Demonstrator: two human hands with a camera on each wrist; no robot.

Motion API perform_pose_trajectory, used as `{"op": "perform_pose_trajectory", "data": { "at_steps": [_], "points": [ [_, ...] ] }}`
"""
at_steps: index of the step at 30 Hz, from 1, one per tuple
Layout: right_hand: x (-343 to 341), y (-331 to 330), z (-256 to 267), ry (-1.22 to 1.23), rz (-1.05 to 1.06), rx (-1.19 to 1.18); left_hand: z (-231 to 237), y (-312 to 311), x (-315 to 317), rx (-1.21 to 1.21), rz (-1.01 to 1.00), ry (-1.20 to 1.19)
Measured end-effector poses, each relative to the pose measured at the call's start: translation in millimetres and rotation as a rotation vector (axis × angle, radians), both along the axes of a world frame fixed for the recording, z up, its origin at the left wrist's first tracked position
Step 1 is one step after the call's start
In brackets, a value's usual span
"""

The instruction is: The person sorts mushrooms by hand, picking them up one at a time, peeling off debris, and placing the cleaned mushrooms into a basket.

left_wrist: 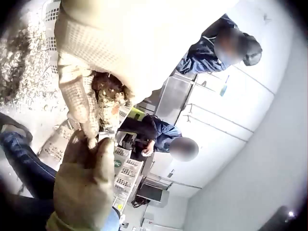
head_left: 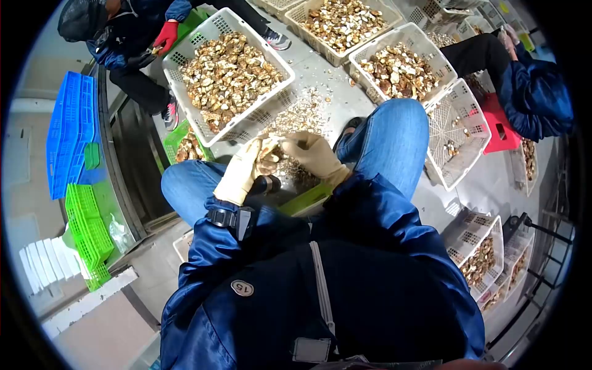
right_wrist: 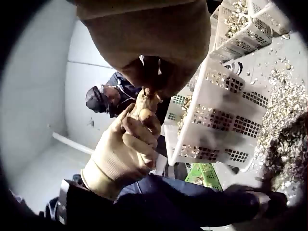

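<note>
A gloved left hand (head_left: 242, 172) grips a rough brown-and-white piece (left_wrist: 109, 108), its fingers curled round it. Facing it, the gloved right hand (head_left: 316, 157) has thumb and fingers pinched on a small shiny object (left_wrist: 107, 135) at the end of that piece. In the right wrist view the piece (right_wrist: 144, 107) stands up from the left hand (right_wrist: 122, 156), and the right hand (right_wrist: 144, 38) covers its upper end. Much of the small object is hidden by the fingers.
A white crate (head_left: 280, 83) heaped with similar pieces stands beyond the hands. Loose fragments (head_left: 308, 111) lie on the floor between the knees. A mostly bare crate (head_left: 468, 166) is at the right. Two people sit nearby; green and blue crates (head_left: 58, 135) stand left.
</note>
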State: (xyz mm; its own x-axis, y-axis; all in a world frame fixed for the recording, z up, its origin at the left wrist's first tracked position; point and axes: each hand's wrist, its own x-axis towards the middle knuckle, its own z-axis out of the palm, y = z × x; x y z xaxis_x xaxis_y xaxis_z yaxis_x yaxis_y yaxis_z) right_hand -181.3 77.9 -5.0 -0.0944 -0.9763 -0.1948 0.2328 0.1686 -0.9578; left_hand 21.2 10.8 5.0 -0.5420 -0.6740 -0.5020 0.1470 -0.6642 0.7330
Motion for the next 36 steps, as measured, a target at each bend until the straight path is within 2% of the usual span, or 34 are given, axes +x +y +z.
{"op": "perform_pose_trajectory", "data": {
  "at_steps": [1, 5, 8, 11, 14, 15, 18, 19, 22, 23, 26, 30, 31, 34, 35, 36],
  "points": [
    [1.2, -0.9, -2.5, 0.138, 0.013, -0.023, 3.3, 0.0, -0.4, 0.056, -0.012, 0.016],
    [1.7, -0.5, 0.7, 0.283, -0.056, -0.069, 17.9, 8.5, -10.5, -0.099, -0.112, -0.056],
    [-2.9, 0.7, 16.5, 0.369, -0.006, -0.045, 14.9, 8.0, -10.8, -0.145, -0.107, -0.152],
    [-6.6, -1.7, 9.3, 0.149, -0.037, 0.009, 21.1, 6.2, -8.7, -0.010, -0.081, -0.073],
    [1.0, -1.5, 10.3, 0.218, -0.016, -0.106, 28.5, 10.6, -17.8, -0.196, -0.085, -0.306],
    [-8.7, 0.0, 14.0, 0.272, 0.131, 0.069, 31.5, 11.4, -19.3, -0.202, -0.117, -0.376],
    [-13.7, -4.4, 2.3, 0.029, 0.075, 0.095, 14.5, 9.8, -9.7, -0.220, -0.099, -0.269],
    [-9.4, -2.8, 0.9, 0.054, 0.027, 0.042, 17.1, 9.6, -12.4, -0.228, -0.085, -0.309],
    [-2.5, 0.0, 0.5, 0.121, 0.054, 0.012, 23.1, 12.1, -18.7, -0.353, -0.101, -0.453],
    [-13.6, -3.4, 1.6, 0.280, 0.188, 0.098, 13.4, 11.7, -12.2, -0.487, -0.137, -0.453],
    [-8.7, -4.2, 2.3, 0.039, 0.046, 0.033, 12.4, 10.0, -10.2, -0.306, -0.073, -0.319],
    [-12.5, -0.1, 6.1, 0.298, 0.173, 0.075, 14.4, 11.2, -10.7, -0.468, -0.149, -0.415],
    [-4.6, -6.9, 0.0, 0.010, 0.050, 0.022, 16.8, 8.1, -8.4, -0.240, -0.178, -0.388],
    [-1.1, -2.7, -0.5, 0.092, -0.038, 0.001, 8.2, 6.6, -5.3, -0.119, -0.128, -0.340],
    [-6.0, -2.5, 0.4, 0.216, 0.093, -0.004, 7.8, 6.3, -5.4, -0.118, -0.135, -0.336],
    [-5.7, -2.3, -0.2, 0.267, 0.079, -0.024, 7.8, 7.2, -6.2, -0.114, -0.143, -0.335]
  ]
}}
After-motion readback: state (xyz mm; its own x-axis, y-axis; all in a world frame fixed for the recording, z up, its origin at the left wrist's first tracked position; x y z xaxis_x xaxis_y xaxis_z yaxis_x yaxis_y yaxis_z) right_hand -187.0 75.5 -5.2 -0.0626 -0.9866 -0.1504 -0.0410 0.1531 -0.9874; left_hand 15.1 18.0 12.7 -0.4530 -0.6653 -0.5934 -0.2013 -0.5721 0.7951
